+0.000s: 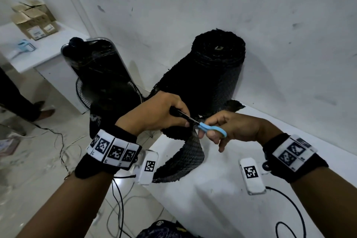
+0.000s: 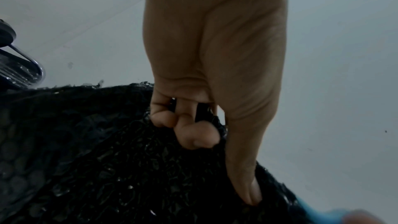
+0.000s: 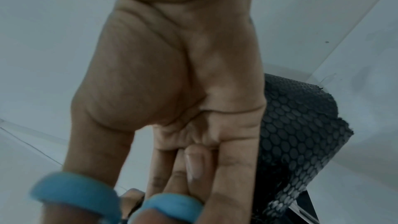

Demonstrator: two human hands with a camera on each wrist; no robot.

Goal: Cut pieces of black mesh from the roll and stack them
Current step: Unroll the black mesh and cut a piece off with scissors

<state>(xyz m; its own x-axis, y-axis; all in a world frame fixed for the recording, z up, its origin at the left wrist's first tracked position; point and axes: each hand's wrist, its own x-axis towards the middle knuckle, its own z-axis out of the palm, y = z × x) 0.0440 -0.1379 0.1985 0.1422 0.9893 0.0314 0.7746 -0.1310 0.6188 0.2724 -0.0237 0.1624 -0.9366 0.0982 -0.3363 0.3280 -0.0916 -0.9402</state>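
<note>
A person's left hand (image 1: 160, 112) gripped the loose end of black mesh (image 1: 185, 152) while the right hand (image 1: 229, 127), thumb and fingers curled through the blue loops, worked a pair of scissors (image 1: 204, 124) into it. The roll (image 1: 214, 67) stood upright at the far left corner of the white table (image 1: 241, 208), against the wall, its free end drawn forward to the table's left edge, where a strip curled down past the cut.

The mesh looked light and limp: it sagged and curled under its own weight, and the left wrist view showed the fingers (image 2: 193, 134) bunched into an open, knotty weave that should give ready purchase. Its cut edges looked frayed. The likeliest sound hold was the one in use, a pinch close beside the blades that kept the fabric taut; farther off, the cloth would probably fold away from the scissors. The roll itself seemed bulky enough to stay put under a gentle pull.

Much stayed hidden. The left hand covered the blade tips, so how far the cut ran could not be told. No stack of finished pieces could be made out with certainty; a dark scrap (image 1: 234, 105) lay at the foot of the roll, only partly seen. The right wrist view was blurred at the scissor loops (image 3: 75, 193), and the hand blocked the blades.
</note>
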